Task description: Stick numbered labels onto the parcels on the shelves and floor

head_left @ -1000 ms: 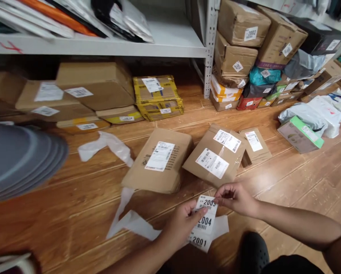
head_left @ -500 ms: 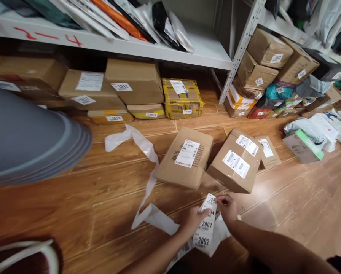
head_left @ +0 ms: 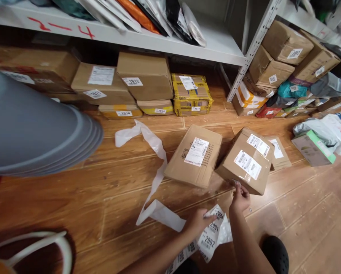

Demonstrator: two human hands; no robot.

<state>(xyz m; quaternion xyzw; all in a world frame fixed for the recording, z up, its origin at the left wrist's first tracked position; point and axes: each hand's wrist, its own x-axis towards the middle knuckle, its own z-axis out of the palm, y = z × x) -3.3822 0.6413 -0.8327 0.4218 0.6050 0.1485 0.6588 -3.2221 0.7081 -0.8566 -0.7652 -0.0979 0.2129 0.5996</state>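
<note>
My left hand [head_left: 197,222] is closed on a strip of numbered labels [head_left: 211,236], with 2004, 2001 and 2002 readable; the strip's lower end trails toward my knees. My right hand [head_left: 240,198] pinches a small peeled label [head_left: 236,183], seen nearly edge-on, at the lower front side of a taped cardboard box [head_left: 243,170]. Whether the label touches the box I cannot tell. Two white shipping labels are on that box's top. To its left lies a flatter cardboard box [head_left: 177,163] with one shipping label.
A flat carton [head_left: 283,158] lies behind the taped box. Bare backing tape [head_left: 157,179] curls across the wood floor. Numbered parcels [head_left: 144,82] sit under the shelf [head_left: 159,49], with more stacked right [head_left: 273,70]. A grey ridged object [head_left: 45,129] juts in from the left.
My right hand has moved from the label strip up to the front of the taped box, taking the top label with it. The strip in my left hand now shows 2004 at its top.
</note>
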